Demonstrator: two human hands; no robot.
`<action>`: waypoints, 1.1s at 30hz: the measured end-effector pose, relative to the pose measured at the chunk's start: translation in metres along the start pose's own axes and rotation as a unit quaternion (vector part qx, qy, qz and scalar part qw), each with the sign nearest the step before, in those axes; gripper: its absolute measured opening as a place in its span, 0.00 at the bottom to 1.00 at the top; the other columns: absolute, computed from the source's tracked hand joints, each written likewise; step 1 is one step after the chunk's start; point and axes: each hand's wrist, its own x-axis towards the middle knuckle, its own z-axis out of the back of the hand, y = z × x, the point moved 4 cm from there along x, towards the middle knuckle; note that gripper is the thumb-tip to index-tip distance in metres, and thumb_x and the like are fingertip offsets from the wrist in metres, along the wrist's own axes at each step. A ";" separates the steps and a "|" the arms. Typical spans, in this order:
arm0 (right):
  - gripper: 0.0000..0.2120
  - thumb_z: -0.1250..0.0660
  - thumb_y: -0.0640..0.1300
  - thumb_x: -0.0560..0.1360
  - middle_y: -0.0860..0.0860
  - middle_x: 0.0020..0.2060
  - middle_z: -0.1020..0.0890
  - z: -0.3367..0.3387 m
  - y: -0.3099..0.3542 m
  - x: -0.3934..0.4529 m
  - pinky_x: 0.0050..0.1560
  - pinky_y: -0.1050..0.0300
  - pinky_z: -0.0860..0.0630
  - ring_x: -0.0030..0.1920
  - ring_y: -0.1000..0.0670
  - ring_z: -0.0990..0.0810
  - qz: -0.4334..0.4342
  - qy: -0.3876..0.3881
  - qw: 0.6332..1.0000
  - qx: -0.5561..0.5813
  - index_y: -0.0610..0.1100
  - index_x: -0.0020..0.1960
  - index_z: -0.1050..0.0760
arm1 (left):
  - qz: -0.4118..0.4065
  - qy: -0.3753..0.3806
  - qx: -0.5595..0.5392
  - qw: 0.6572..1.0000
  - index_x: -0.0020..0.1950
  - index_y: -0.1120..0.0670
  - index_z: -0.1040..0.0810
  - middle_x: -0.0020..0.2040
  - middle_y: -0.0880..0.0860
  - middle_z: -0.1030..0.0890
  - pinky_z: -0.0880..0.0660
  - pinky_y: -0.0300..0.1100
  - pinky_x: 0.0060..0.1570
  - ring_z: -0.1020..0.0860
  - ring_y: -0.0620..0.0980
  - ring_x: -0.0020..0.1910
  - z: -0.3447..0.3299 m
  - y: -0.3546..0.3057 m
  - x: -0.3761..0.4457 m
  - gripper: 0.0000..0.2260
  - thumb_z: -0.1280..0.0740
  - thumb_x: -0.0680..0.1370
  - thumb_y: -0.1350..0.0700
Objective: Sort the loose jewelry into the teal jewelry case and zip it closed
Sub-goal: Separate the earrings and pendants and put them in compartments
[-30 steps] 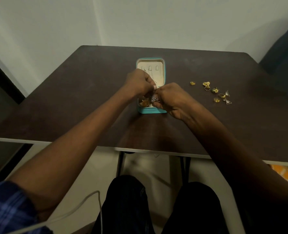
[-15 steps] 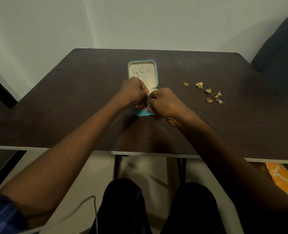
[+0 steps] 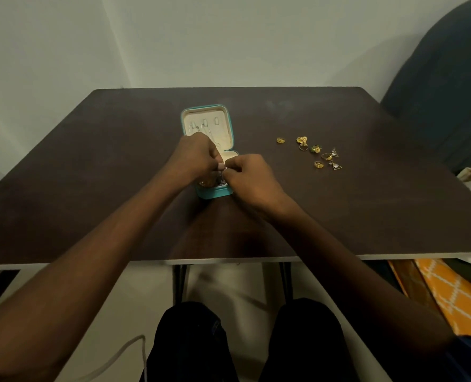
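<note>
At table centre, the teal jewelry case [image 3: 214, 192] lies open, lid flat toward 12 o'clock with its cream lining and hooks showing, tray toward 6 o'clock. Some gold and silver pieces already sit in the tray's near compartments. Left hand [image 3: 194, 158] and right hand [image 3: 249, 176] meet over the tray, fingertips pinched together on something small and silvery; too tiny to name, probably an earring or a clasp. Both hands narrow, in a fine pinch, touching each other.

Step in hand: looks like seating or fastening one small piece in the case, mid-sort. Zip not yet started, lid fully open.

Next move likely calls for letting go of the piece in its compartment, then the right hand reaching to 3 o'clock for the loose jewelry [image 3: 310, 153]: a scatter of gold rings and studs, plus two silver triangle pendants [image 3: 336, 166] at the cluster's far right. Pieces lie close, some touching, so picking one cleanly needs a careful pinch.

Around: dark wood table [image 3: 91, 188], pale wall at 12 o'clock, dark chair back [image 3: 444, 92] at 2 o'clock, orange patterned cloth [image 3: 449, 296] at 4 o'clock under the table edge, a white cable [image 3: 118, 354] at 7 o'clock. Nothing blocks the path from case to cluster. The hands themselves hide most of the tray.
</note>
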 end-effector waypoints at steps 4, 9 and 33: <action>0.10 0.38 0.42 0.77 0.46 0.52 0.18 0.007 0.002 -0.001 0.25 0.78 0.35 0.42 0.56 0.25 0.033 -0.020 0.999 -0.033 0.40 0.53 0.20 | 0.010 0.005 0.008 1.000 0.47 0.59 0.17 0.50 0.56 0.19 0.31 0.39 0.40 0.27 0.47 0.46 -0.004 0.002 0.001 0.05 0.31 0.74 0.61; 0.14 0.38 0.42 0.77 0.43 0.58 0.20 0.015 -0.003 -0.006 0.50 0.60 0.24 0.55 0.49 0.23 0.031 -0.061 0.993 -0.099 0.38 0.60 0.24 | 0.001 0.022 0.041 0.999 0.43 0.56 0.18 0.45 0.54 0.18 0.28 0.41 0.42 0.24 0.48 0.43 -0.010 -0.002 0.006 0.02 0.30 0.74 0.59; 0.14 0.34 0.47 0.76 0.47 0.59 0.24 0.020 -0.015 -0.012 0.54 0.56 0.27 0.59 0.48 0.26 0.091 -0.026 0.965 -0.246 0.43 0.59 0.23 | 0.095 0.116 0.100 0.984 0.57 0.62 0.23 0.50 0.58 0.21 0.29 0.41 0.38 0.23 0.53 0.47 -0.012 0.003 0.014 0.14 0.32 0.76 0.56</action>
